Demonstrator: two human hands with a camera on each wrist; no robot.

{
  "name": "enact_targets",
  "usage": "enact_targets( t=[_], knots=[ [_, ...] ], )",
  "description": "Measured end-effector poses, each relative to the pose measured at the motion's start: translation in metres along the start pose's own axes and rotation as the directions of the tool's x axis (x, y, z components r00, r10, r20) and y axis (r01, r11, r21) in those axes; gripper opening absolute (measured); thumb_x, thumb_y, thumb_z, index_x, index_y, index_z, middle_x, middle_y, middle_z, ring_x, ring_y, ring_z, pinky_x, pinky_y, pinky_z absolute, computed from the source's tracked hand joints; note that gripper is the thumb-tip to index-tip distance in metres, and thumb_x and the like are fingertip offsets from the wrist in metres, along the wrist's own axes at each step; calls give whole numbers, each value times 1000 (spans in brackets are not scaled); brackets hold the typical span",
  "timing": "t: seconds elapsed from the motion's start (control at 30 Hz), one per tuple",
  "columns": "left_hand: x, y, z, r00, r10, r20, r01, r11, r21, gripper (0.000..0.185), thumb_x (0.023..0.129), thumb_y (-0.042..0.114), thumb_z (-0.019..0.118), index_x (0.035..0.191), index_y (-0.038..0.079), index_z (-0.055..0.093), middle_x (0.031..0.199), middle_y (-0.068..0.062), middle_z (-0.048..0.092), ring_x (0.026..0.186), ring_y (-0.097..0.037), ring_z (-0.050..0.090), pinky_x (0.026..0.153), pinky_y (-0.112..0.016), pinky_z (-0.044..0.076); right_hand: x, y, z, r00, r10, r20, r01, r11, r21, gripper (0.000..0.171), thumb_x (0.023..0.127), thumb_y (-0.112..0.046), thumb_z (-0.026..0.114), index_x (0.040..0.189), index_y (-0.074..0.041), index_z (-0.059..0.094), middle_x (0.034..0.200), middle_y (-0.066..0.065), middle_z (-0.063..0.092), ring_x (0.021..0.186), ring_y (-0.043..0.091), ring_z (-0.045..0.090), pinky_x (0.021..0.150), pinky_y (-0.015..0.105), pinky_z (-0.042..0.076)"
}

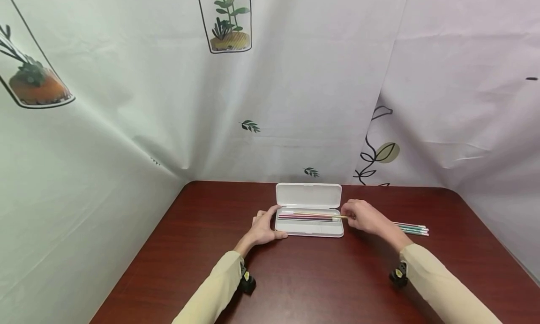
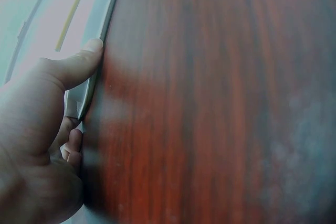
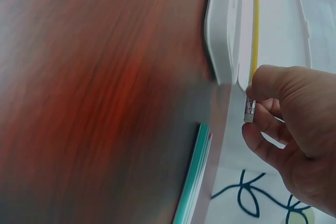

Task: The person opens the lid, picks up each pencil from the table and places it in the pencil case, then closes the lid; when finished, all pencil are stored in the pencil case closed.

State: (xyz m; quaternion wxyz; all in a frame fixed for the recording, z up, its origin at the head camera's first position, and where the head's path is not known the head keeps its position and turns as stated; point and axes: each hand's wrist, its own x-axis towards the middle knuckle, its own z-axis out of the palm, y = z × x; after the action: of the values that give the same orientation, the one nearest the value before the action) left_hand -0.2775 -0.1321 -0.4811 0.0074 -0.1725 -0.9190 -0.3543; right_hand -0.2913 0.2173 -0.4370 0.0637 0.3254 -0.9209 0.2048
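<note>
A white pencil case lies open on the dark red table, its lid tipped back. Several coloured pencils lie inside. My left hand grips the case's left end, thumb on the front rim. My right hand pinches the eraser end of a yellow pencil, which slants over the case's right end. In the right wrist view the yellow pencil runs from my fingers over the case.
A few green and white pencils lie on the table to the right of my right hand, seen as green pencils in the right wrist view. White printed curtains close in the table at the back and sides.
</note>
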Motion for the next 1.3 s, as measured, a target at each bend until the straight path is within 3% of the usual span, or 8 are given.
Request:
enact_targets(
  t=[0.27, 1.3],
  knots=[
    [0, 0, 0, 1000, -8, 3, 8, 1000, 1, 88, 72, 31, 90, 146, 15, 46, 118, -14, 59, 114, -31, 45, 87, -44, 33, 12, -9, 5, 1000, -26, 16, 26, 1000, 15, 18, 78, 7, 71, 84, -9, 67, 83, -3, 58, 74, 14, 52, 66, 34, 48],
    [0, 1, 1, 1000, -23, 3, 23, 1000, -2, 88, 71, 32, 91, 146, 17, 47, 119, -16, 57, 112, -33, 44, 88, -45, 35, 36, -20, 19, 992, -126, 6, 126, 991, -44, 20, 73, 11, 66, 81, -7, 67, 79, -2, 58, 69, 12, 52, 63, 29, 46]
  ],
)
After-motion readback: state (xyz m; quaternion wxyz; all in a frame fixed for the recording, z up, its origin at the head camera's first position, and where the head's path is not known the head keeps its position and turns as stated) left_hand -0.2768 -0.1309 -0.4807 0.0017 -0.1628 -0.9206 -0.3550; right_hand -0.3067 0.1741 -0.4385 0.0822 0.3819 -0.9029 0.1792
